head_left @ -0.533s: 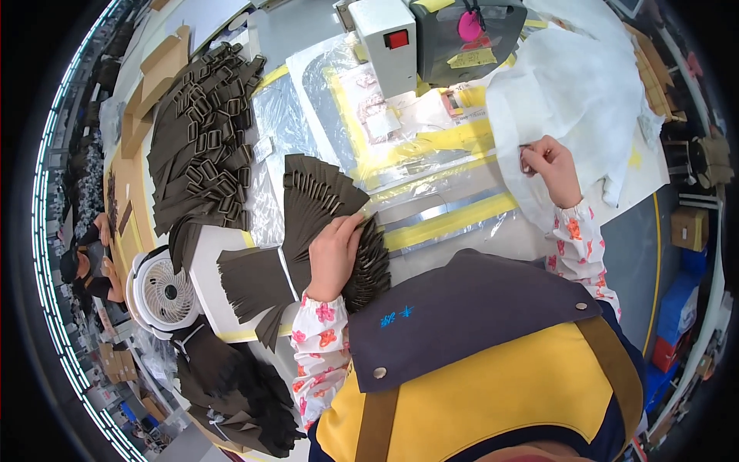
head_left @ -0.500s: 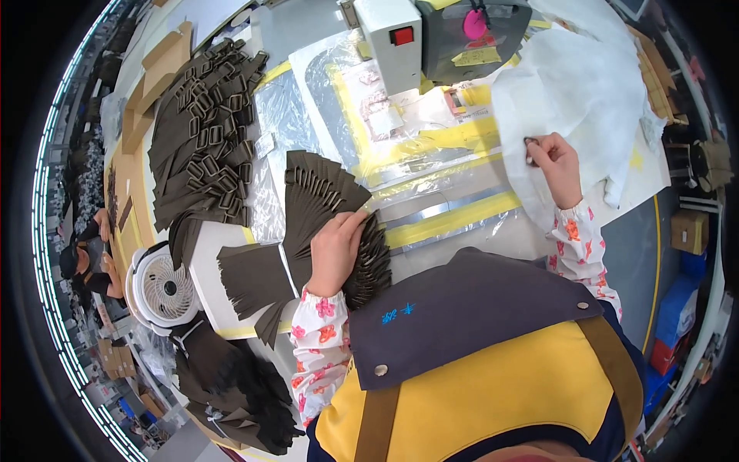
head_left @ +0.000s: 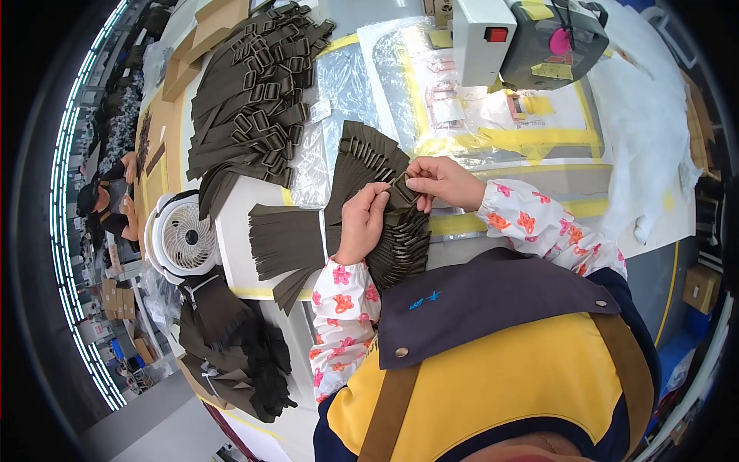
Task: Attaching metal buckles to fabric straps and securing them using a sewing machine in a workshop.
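Observation:
Both hands meet over a fanned bundle of dark olive webbing straps [head_left: 354, 165], whose ends show rows of metal-looking loops. My left hand [head_left: 362, 223] is closed in a pinch at a strap end. My right hand [head_left: 445, 183] comes from the right, thumb and fingers closed on a dark buckle [head_left: 402, 192] against that strap end. The fingers partly hide how strap and buckle meet. A flat stack of strap tails [head_left: 281, 242] spreads to the left, crossed by a white band [head_left: 323, 231].
A pile of straps with buckles [head_left: 262, 100] lies far left, near a white fan [head_left: 185, 235]. A machine with a red switch [head_left: 481, 46] stands at the back. White cloth [head_left: 643, 108] covers the right side. Dark bundles [head_left: 231, 346] hang at lower left; another person [head_left: 115, 196] sits beyond.
My right hand has moved left from the white cloth to the strap bundle, meeting my left hand. The left hand's fingers have gone from resting on the straps to pinching. The view has shifted.

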